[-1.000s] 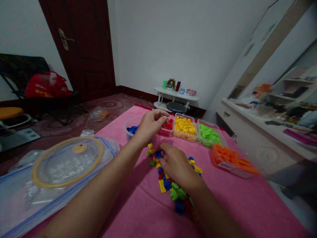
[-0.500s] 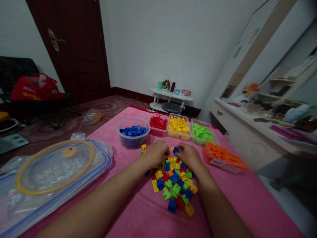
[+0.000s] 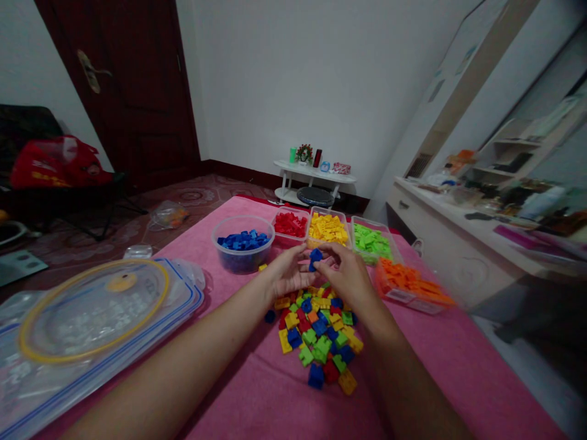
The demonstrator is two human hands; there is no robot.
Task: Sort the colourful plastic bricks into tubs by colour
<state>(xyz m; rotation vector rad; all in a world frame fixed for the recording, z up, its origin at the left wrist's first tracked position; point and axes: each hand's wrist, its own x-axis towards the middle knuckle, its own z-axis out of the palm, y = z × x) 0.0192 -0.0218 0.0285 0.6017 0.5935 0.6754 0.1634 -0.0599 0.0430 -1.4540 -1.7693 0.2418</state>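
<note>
1. The blue brick is a small, chunky plastic building block of a deep, saturated blue. It looks like two little blocks stacked or joined, though the studs are too small to make out.
2. It is held in the air between the two hands, above the far edge of the loose pile and just in front of the sorting containers.
3. The left hand comes in from the left with its fingers curled. Its thumb and fingertips are pinched together against the left side of the blue brick.
4. The right hand meets it from the other side. Its fingers are bent inward and its fingertips are closed on the same brick, so that both hands grip the one piece.
5. Right below the hands lies a pile of mixed bricks in blue, yellow, green, red and orange, spread on the pink cloth that covers the desk.
6. A stray blue piece lies just left of the pile.
7. Beyond the hands stands a round clear tub of blue bricks.
8. To the right of the tub, in a row, are a red tray, a yellow tray and a green tray. An orange tray lies nearer, to the right.
9. Far to the left rests a clear lid with a yellow ring, lying on plastic bags.
</note>
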